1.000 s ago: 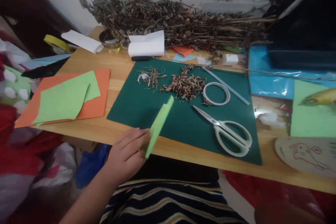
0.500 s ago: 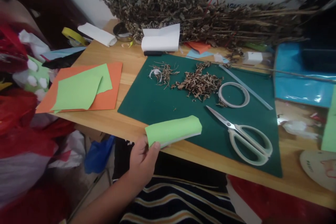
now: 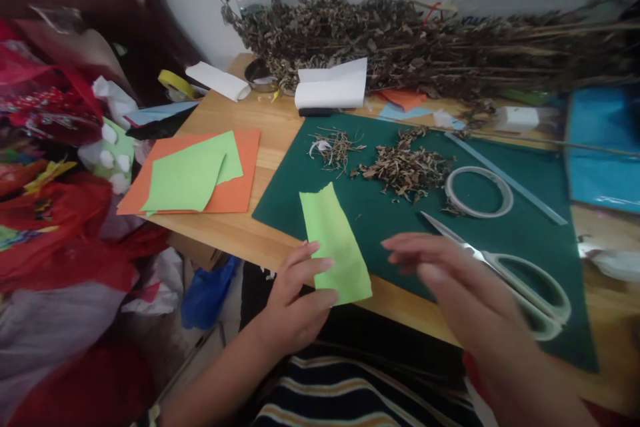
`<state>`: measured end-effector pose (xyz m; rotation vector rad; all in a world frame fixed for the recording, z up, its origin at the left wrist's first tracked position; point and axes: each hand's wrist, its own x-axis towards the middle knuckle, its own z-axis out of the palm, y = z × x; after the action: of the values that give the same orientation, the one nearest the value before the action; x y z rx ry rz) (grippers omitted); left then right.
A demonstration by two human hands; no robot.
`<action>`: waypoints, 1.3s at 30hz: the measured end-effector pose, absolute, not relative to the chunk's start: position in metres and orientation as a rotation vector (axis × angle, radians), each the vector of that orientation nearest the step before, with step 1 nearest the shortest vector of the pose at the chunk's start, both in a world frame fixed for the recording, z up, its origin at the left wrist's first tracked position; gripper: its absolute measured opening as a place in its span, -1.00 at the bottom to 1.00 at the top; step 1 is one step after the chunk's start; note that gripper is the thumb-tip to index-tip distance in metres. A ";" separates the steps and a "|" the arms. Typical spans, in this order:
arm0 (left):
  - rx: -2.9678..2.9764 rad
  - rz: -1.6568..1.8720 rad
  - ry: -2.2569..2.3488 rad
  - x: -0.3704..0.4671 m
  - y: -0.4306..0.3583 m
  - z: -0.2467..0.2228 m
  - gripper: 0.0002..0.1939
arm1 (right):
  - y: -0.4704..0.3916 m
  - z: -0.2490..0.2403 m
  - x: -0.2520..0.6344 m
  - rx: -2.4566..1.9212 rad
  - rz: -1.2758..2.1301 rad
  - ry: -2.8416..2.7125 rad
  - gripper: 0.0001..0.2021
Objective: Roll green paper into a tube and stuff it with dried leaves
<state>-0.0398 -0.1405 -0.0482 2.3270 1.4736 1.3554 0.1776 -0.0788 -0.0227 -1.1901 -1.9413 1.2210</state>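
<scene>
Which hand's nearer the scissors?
Right. The right hand is beside the scissors, partly overlapping them in view; the left hand is farther left, holding the green paper.

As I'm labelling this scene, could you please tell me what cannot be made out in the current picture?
Head view:
Pale-handled metal scissors: part of one loop, hidden by the right hand.
Glossy blue plastic packet: far end, cut off by the right edge.
Light-green oblong paper: underside, hidden by its upper face.

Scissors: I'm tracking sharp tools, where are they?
In the head view, the scissors lie at right on the green mat, below the white tape roll.
</scene>
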 end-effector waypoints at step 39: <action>2.088 -0.017 1.067 -0.019 0.029 -0.006 -0.80 | 0.030 -0.018 0.152 -1.441 1.482 -2.500 -0.87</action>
<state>-0.0188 0.0293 -0.0062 2.0882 1.0672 -0.0171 0.1520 0.0300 -0.0181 -1.4414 -2.5004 1.4823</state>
